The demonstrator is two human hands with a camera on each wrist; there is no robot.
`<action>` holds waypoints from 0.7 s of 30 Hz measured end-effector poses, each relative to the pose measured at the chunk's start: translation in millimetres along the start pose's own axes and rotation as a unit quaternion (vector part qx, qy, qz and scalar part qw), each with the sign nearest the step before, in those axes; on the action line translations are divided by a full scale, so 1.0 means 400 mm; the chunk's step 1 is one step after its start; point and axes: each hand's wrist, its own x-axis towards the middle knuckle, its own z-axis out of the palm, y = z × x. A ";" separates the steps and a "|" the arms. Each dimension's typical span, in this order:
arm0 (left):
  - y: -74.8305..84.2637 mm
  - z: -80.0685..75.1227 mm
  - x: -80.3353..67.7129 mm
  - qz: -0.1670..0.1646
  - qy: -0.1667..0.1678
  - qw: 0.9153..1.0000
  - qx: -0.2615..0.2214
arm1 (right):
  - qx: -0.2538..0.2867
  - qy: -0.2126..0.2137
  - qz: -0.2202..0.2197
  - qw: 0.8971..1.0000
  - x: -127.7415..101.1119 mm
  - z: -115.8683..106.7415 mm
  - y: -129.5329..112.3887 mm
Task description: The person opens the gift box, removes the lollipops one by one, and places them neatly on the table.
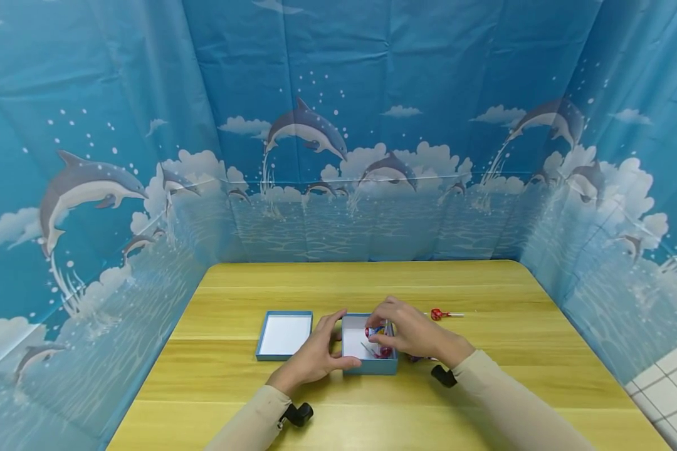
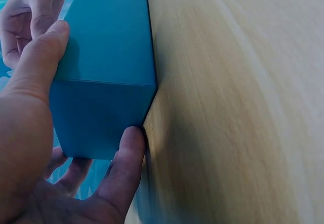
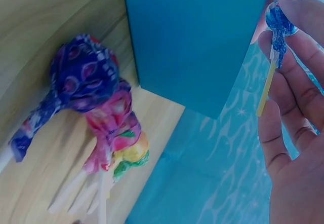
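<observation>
A blue box (image 1: pixel 370 367) with a white inside stands uncovered on the table. My left hand (image 1: pixel 316 354) grips it at its left end, the thumb on the near wall and the fingers along the side. Over the box, my right hand (image 1: pixel 409 329) pinches a blue-wrapped lollipop (image 3: pixel 281 24) by its candy head, its pale yellow stick pointing down in the right wrist view. Inside the box lies a red-wrapped lollipop (image 1: pixel 385 352), partly hidden by the right hand. Whether more lie beneath it I cannot tell.
Left of the box lies its shallow blue lid (image 1: pixel 284 335), white side up. On the table to the right are a red lollipop (image 1: pixel 440 314) and, under the right wrist, purple (image 3: pixel 83 72), pink (image 3: pixel 114 122) and yellow-green (image 3: pixel 131 155) lollipops. A dolphin-printed curtain (image 1: pixel 338 232) surrounds the table.
</observation>
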 end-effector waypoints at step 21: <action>0.004 0.001 -0.001 -0.007 0.004 1.000 -0.010 | 0.002 0.018 0.060 0.998 -0.068 -0.031 0.047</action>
